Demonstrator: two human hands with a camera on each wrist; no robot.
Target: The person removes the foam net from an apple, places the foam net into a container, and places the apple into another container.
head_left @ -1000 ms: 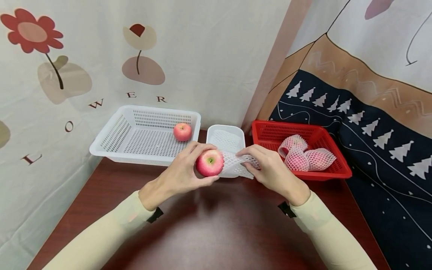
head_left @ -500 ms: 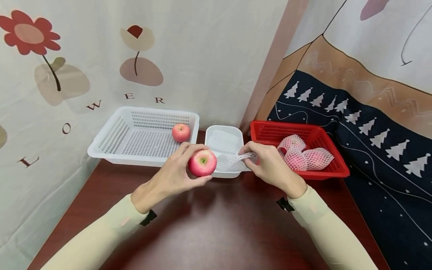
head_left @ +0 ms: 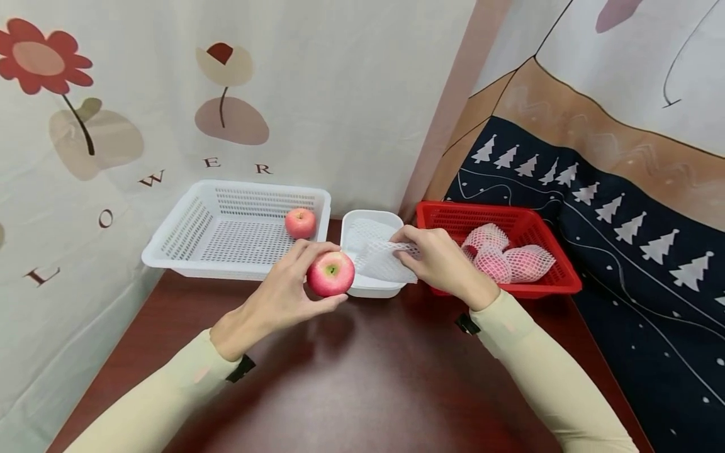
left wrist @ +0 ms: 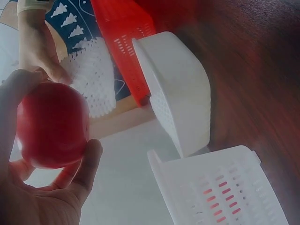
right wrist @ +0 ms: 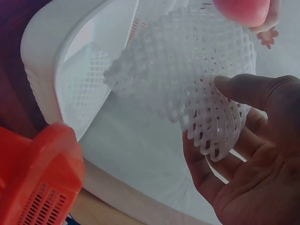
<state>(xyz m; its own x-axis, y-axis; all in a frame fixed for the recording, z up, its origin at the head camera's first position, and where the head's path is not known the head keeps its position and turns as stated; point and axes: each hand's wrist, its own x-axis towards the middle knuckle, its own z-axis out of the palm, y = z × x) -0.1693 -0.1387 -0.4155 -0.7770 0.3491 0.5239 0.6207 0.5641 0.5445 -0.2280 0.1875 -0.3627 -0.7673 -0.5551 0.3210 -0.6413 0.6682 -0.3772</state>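
My left hand [head_left: 277,289] grips a red apple [head_left: 331,274], its stem end facing up toward the head camera. Thumb and fingers of my right hand [head_left: 447,261] pinch a white foam fruit net [right wrist: 197,65] by one end. The net hangs limp and hollow over the small white tray [head_left: 374,292], apart from the apple. More white netting [head_left: 362,229] lies inside that tray. In the left wrist view the apple [left wrist: 54,125] sits between thumb and fingers, with the foam net [left wrist: 93,77] beyond it.
On the left stands a white perforated basket [head_left: 170,255] holding one bare apple [head_left: 300,223]. A red basket [head_left: 569,267] to the right holds several apples in foam nets [head_left: 528,263]. Patterned curtains [head_left: 351,94] hang behind the dark wooden table [head_left: 362,377].
The foam net has come away from beside the apple and now hangs from my right hand over the tray. My left hand has shifted slightly left with the apple.
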